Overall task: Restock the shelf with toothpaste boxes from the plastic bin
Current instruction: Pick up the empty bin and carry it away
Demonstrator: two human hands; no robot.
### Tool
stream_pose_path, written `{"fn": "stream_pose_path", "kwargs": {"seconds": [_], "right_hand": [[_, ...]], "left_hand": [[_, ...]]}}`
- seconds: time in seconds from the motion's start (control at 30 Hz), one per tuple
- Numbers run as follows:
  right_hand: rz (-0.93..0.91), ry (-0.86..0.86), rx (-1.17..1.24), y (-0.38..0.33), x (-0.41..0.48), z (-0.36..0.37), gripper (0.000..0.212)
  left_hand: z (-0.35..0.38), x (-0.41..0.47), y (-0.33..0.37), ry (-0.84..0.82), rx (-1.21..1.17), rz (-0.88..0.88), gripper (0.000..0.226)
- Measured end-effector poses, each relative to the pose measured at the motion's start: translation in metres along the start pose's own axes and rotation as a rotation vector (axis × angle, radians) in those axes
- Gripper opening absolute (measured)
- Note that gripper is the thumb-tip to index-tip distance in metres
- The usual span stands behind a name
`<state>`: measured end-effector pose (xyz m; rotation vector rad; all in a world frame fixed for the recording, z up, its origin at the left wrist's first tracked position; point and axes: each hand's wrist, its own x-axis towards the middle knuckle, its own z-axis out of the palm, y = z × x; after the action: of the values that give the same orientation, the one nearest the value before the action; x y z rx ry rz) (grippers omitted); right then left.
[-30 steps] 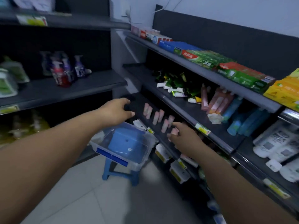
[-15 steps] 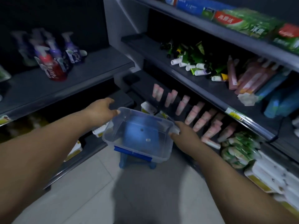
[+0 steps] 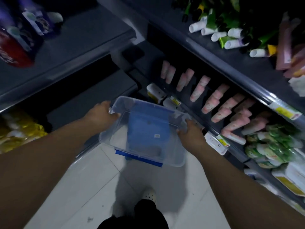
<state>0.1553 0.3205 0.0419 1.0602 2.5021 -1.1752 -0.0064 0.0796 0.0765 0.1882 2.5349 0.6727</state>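
A clear plastic bin (image 3: pixel 171 156) with a blue latch on its near side stands on a blue stool (image 3: pixel 148 129), which shows through the bin's bottom. No boxes are visible inside the bin. My left hand (image 3: pixel 100 114) grips the bin's left rim, fingers curled over the edge. My right hand (image 3: pixel 191 134) grips the right rim. The dark shelf unit (image 3: pixel 206 52) runs along the right, holding tubes and packets; no toothpaste boxes show in this view.
Pink tubes (image 3: pixel 214 100) lie in rows on the shelf beside the bin, green packets (image 3: pixel 270 144) further right, green and white tubes (image 3: pixel 231 35) above. Spray bottles (image 3: pixel 18 38) stand on the left shelf. White tiled floor (image 3: pixel 74 187) and my shoe (image 3: pixel 148 195) are below.
My view has tilted down and come closer to the bin. Both hands went from reaching toward the bin to gripping its two side rims.
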Motion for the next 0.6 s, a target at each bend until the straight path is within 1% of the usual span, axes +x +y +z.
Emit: {"fn": "stream_pose_path", "kwargs": {"seconds": [0.03, 0.1, 0.2, 0.37, 0.47, 0.6], "right_hand": [[0.017, -0.003, -0.001, 0.004, 0.008, 0.008, 0.064], [0.032, 0.018, -0.002, 0.013, 0.023, 0.023, 0.062], [0.055, 0.122, -0.012, 0.034, 0.043, 0.047, 0.056], [0.140, 0.217, -0.123, 0.072, 0.073, 0.084, 0.062], [0.214, 0.249, -0.168, 0.090, 0.091, 0.101, 0.069], [0.307, 0.262, -0.203, 0.100, 0.106, 0.115, 0.078]], "left_hand": [[0.005, 0.011, -0.005, -0.013, -0.013, -0.003, 0.058], [0.018, 0.033, -0.017, -0.047, -0.050, 0.004, 0.059], [0.041, 0.062, -0.036, -0.060, -0.031, 0.010, 0.057], [0.076, 0.110, -0.070, -0.091, 0.138, 0.000, 0.072], [0.094, 0.132, -0.087, -0.122, 0.164, -0.007, 0.084], [0.112, 0.154, -0.104, -0.121, 0.173, -0.016, 0.092]]}}
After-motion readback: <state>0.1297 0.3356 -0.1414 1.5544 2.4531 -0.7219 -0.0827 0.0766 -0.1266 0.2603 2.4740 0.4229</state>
